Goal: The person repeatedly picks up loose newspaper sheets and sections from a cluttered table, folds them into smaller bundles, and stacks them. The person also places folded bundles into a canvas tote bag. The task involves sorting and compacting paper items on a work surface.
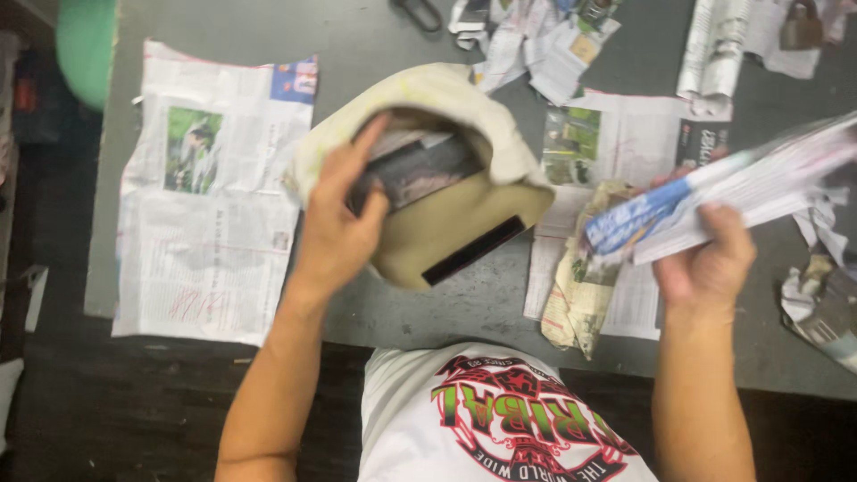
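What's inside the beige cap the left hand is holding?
Crumpled newspaper stuffing shows in the opening of the beige cap. The left hand has its fingers pushed in, covering part of it; deeper inside is hidden by the crown.

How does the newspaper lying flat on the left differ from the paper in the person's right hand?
The flat newspaper sheet lies spread open on the grey table, untouched; the held paper is folded or rolled and lifted in the right hand. The sheet is mostly white with a green photo; the held paper shows a blue patch. Both are printed paper.
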